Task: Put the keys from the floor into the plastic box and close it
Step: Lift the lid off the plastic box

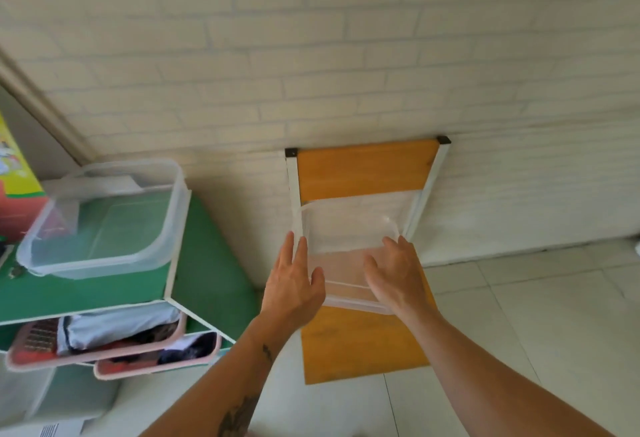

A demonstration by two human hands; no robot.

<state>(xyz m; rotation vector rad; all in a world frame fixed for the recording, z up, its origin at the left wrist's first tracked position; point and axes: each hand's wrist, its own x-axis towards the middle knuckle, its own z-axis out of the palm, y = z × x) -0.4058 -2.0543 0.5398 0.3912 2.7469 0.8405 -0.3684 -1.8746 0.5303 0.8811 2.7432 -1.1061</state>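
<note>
While both forearms reach forward, the left hand [293, 280] and right hand [394, 275] lie flat, each grip spread, on the clear plastic box [349, 228] atop the orange counter [363, 168].

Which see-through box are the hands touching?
The clear plastic box on the orange shelf, between the left hand and right hand. The other clear box sits untouched on the green cabinet.

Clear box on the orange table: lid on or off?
Cannot tell. The clear plastic box is blurred; left hand and right hand rest open at its sides, and no separate lid edge is distinguishable.
</note>
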